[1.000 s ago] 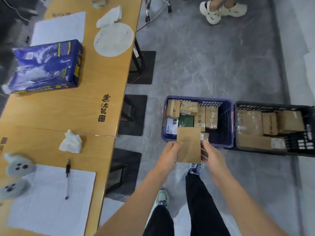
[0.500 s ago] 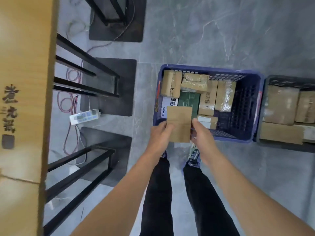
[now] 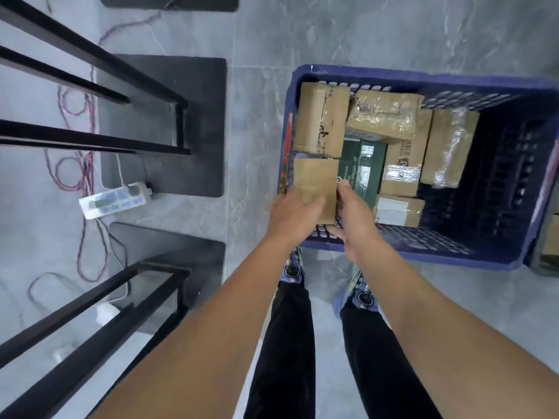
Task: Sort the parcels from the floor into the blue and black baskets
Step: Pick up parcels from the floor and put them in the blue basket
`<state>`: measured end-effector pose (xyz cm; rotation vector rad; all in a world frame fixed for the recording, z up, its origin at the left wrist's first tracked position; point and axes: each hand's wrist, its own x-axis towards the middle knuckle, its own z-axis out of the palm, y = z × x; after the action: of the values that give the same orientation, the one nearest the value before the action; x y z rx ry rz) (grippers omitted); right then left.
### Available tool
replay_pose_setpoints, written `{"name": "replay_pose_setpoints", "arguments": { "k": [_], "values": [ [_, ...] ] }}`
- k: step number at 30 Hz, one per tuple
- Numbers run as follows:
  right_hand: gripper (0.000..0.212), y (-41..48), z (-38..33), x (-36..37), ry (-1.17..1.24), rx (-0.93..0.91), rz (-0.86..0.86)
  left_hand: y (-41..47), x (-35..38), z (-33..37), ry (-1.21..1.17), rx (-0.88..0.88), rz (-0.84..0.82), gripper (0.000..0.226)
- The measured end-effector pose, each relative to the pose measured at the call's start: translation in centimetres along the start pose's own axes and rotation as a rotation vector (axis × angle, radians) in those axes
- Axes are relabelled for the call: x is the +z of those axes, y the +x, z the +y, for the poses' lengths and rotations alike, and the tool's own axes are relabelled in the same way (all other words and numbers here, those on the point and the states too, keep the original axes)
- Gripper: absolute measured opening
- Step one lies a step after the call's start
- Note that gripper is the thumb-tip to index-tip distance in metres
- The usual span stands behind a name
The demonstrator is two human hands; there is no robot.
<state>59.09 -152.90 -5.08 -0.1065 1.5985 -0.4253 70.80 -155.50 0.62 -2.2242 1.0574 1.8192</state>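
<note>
Holding a flat brown parcel [image 3: 316, 182] over the near-left corner of the blue basket [image 3: 423, 255], just beside the taped cardboard parcels [image 3: 322, 119] and green box [image 3: 361, 167] lying inside. Clasped at its near-left edge by the grip of the left hand [image 3: 295, 213], pinched along its right edge by the grip of the right hand [image 3: 354, 216]. Showing at the right edge: sliver of black basket [image 3: 544, 269]. Lying to the left on the grey floor [image 3: 302, 34]: white power strip [image 3: 113, 199], between black table-leg bases [image 3: 181, 131].

Reaching forward and down, the left hand [image 3: 295, 214] and right hand [image 3: 355, 220] sit close together, fingers curled round opposite edges of a flat brown parcel [image 3: 316, 179].
</note>
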Motion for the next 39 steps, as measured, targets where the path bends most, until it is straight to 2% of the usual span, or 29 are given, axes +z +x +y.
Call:
{"name": "replay_pose_setpoints", "arguments": {
  "k": [6,9,13,21,25,29,35,39],
  "values": [
    [0.046,1.6,0.3,0.9,0.094,-0.007,0.033,1.0,1.6,-0.9,0.074,0.138,0.04,0.033],
    [0.05,2.0,0.7,1.2,0.142,-0.004,0.001,0.9,2.3,-1.4,0.113,0.119,0.056,0.042],
    [0.051,2.5,0.8,1.6,0.198,-0.003,-0.03,0.8,2.1,-1.4,0.086,0.185,0.093,0.047],
    [0.047,3.2,0.8,1.0,0.149,-0.009,-0.063,2.1,1.1,-0.2,-0.11,0.073,0.026,0.043],
    [0.045,2.9,0.4,0.6,0.103,-0.008,-0.088,2.2,1.4,0.2,-0.122,0.066,0.033,0.044],
    [0.067,1.5,-0.1,-0.1,0.074,-0.007,-0.102,1.8,1.4,0.3,-0.116,0.04,0.045,0.047],
    [0.072,-2.5,-1.8,-3.1,0.101,-0.119,-0.06,-1.0,0.7,2.2,-0.209,0.022,0.046,0.056],
    [0.07,-6.5,-4.4,-5.7,0.1,-0.213,-0.049,-5.1,-0.1,5.7,-0.27,0.078,0.02,0.063]
  ]
}}
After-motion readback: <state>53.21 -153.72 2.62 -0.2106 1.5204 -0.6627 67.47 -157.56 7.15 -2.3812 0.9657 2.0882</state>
